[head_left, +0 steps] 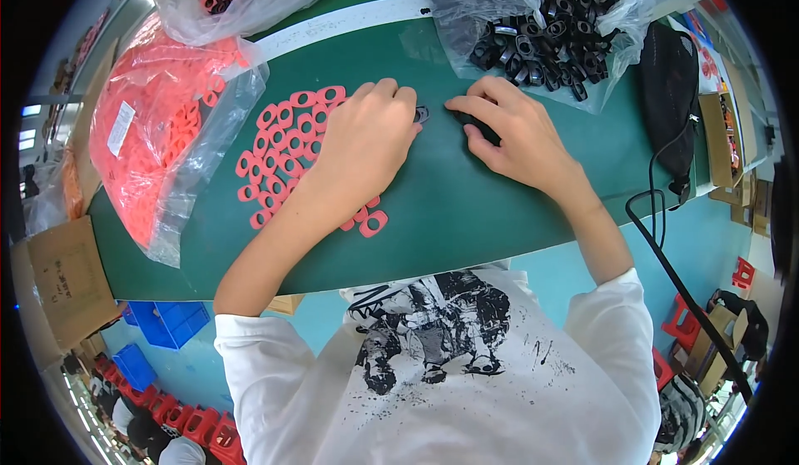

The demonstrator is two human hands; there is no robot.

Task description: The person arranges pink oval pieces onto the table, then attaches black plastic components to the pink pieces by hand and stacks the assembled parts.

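My left hand (366, 132) is closed over the green table, with a small dark grey ring-shaped part (422, 115) sticking out at its fingertips. My right hand (520, 132) curls its thumb and fingers around a black piece (479, 127); most of that piece is hidden. A gap separates the two hands. Many flat pink rings with oval holes (290, 165) lie in a loose patch around and under my left forearm. Beyond my right hand, black ring-shaped parts (541, 49) are heaped on an opened clear plastic bag (454, 28).
A large clear bag of pink pieces (154, 132) lies on the table's left side. A white strip (341, 26) crosses the far part of the green table (466, 207). At right are a black pouch (668, 91) and a black cable (691, 307). A cardboard box (71, 274) stands left.
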